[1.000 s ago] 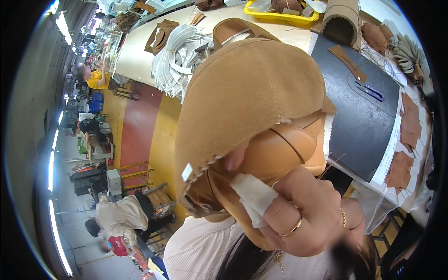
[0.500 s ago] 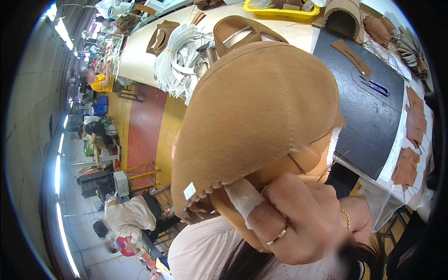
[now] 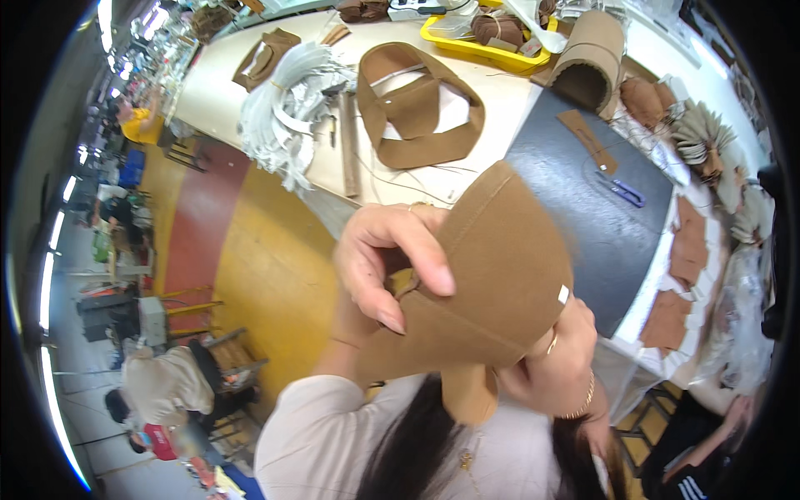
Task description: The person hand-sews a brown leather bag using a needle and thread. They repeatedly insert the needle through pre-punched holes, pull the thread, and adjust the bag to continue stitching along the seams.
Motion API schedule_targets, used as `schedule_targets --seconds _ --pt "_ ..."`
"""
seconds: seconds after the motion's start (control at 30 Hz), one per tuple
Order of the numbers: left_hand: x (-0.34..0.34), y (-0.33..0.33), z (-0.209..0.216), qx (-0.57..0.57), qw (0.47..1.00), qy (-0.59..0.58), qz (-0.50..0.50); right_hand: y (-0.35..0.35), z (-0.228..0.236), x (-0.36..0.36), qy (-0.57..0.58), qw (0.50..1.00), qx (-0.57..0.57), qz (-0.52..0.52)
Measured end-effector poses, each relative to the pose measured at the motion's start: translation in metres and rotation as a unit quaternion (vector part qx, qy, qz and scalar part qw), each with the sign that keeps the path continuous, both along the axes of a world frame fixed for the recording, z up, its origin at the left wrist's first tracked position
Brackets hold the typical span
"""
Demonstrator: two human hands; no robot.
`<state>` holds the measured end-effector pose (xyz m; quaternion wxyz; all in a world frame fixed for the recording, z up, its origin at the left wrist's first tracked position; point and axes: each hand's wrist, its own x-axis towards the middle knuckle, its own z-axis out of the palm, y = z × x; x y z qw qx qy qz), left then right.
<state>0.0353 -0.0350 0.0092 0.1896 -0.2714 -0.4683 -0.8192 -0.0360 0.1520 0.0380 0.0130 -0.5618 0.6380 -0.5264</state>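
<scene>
I hold up a brown sewn piece of suede-like material [image 3: 508, 250], curved and folded, with a stitched seam and a small white sticker by its right edge. My left hand [image 3: 387, 254] pinches its left side between thumb and fingers. On the lower right, my right hand [image 3: 558, 358] grips the edge; some of its fingers are hidden behind the material. A tan flap [image 3: 468, 393] hangs below the piece. Beyond my hands, a similar brown sewn piece [image 3: 417, 108] with a wide band lies on the pale table [image 3: 333, 187].
White curved strips [image 3: 287, 112] are heaped at the far left. A black mat [image 3: 596, 217] carries purple thread snips [image 3: 625, 192] and a brown strip [image 3: 586, 140]. Behind stand a yellow tray [image 3: 492, 54] and a brown half-tube form [image 3: 590, 62]. Brown cut pieces [image 3: 687, 242] lie at right; people sit at left.
The brown piece has turned and moved lower, away from the view, its sticker shifting from left to right. My left hand has come into sight on its left side. The table piece is now uncovered.
</scene>
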Motion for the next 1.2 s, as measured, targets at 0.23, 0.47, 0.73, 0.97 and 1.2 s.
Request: schedule_targets --seconds 0.23,0.47,0.73,0.97,1.2 --pt "0.018 -0.011 0.035 -0.358 0.902 -0.238 0.036 0.016 -0.059 -0.006 -0.170 0.985 -0.041 -0.006" --pt "0.006 -0.002 0.036 -0.309 0.929 -0.201 0.006 0.025 -0.083 0.005 -0.456 0.889 -0.038 -0.015" --pt "0.000 0.008 0.030 -0.249 0.950 -0.185 0.036 0.023 -0.092 0.015 -0.596 0.799 -0.080 0.008" --pt "-0.001 0.006 0.034 -0.297 0.937 -0.179 0.041 0.024 -0.098 0.006 -0.506 0.860 -0.010 0.056" --pt "0.001 0.009 0.036 -0.304 0.933 -0.181 0.060 0.027 -0.092 0.003 -0.499 0.866 0.004 0.036"
